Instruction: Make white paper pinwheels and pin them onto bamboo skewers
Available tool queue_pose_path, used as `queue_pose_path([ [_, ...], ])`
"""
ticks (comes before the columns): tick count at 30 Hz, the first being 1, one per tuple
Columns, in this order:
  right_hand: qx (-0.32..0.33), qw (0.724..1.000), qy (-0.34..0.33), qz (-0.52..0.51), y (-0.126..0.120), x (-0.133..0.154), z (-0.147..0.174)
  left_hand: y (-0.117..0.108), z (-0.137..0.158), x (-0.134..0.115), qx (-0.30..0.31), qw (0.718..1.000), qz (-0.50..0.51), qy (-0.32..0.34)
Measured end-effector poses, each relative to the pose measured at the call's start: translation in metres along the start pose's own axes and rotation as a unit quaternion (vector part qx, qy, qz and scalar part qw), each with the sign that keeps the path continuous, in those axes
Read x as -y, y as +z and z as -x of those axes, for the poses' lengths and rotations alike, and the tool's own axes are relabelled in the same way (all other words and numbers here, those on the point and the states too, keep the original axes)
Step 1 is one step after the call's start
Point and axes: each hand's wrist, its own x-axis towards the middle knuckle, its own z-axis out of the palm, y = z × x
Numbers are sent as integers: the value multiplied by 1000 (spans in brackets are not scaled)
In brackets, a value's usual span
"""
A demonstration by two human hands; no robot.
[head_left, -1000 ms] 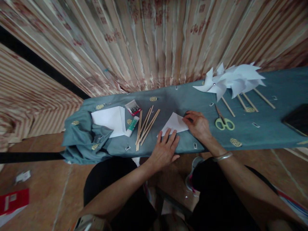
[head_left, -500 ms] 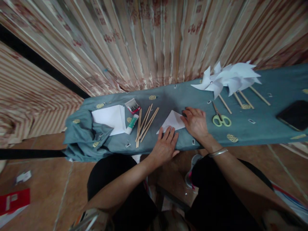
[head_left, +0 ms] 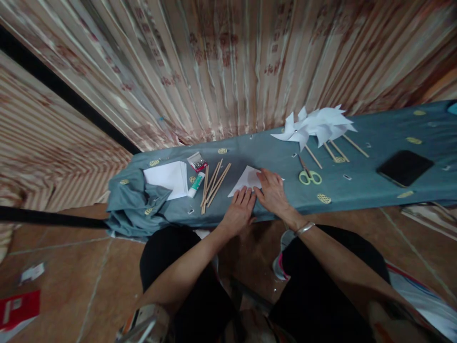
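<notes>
A white sheet of paper [head_left: 245,176], folded to a triangle, lies on the cloth in front of me. My left hand [head_left: 238,212] presses its near edge, fingers stretched out and lying flat. Across the right part of the paper rests my right hand [head_left: 274,194], also with its fingers flat, hiding the right corner except for a small tip. To the left are several wooden sticks [head_left: 216,185] and a green and white glue stick [head_left: 196,185]. Green-handled scissors [head_left: 310,176] lie to the right of my right hand.
Several white paper pinwheels [head_left: 317,125] on sticks lie at the back right. A black phone [head_left: 405,167] is farther right. On the left stand a stack of white paper [head_left: 167,178] and an open small box of pins [head_left: 198,163]. A striped curtain [head_left: 221,71] hangs behind the blue-green cloth [head_left: 257,145].
My right hand has slid left over the folded paper, closer to my left hand. The camera view has shifted slightly to the right.
</notes>
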Motion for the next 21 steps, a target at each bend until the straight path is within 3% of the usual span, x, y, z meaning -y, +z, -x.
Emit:
queue_pose_path([
  [9, -30, 995, 95, 4, -7, -50, 6, -7, 2, -5, 32, 999, -33, -27],
  [21, -22, 994, 105, -3, 0, -54, 5, -4, 26, -11, 29, 996, -52, -72],
])
